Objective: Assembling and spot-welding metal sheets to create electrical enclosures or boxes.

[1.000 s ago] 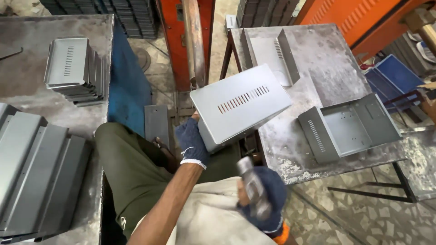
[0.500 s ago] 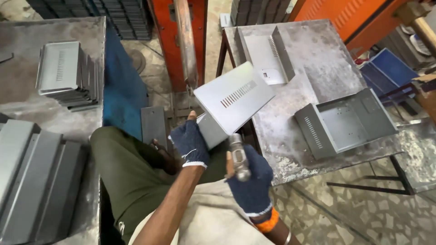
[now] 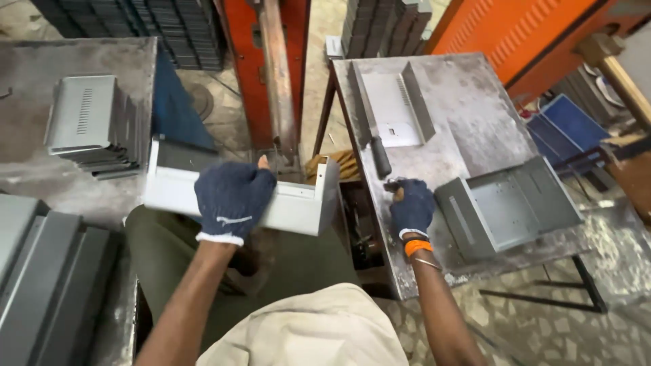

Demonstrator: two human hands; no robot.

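My left hand, in a dark blue glove, grips the top edge of a light grey bent sheet-metal cover, held level above my lap between the two tables. My right hand, gloved too and with an orange wristband, rests on the right metal table. Its fingers curl around the near end of a dark-handled hammer lying on the table top. Just right of that hand sits an open grey metal box base.
Another grey tray-shaped part lies further back on the right table. A stack of slotted grey covers sits on the left table, with more grey parts at lower left. An orange machine column stands ahead, blue trays at right.
The cover has swung down from tilted up in front of me to level over my lap. My right hand has moved right with the hammer and set it on the table.
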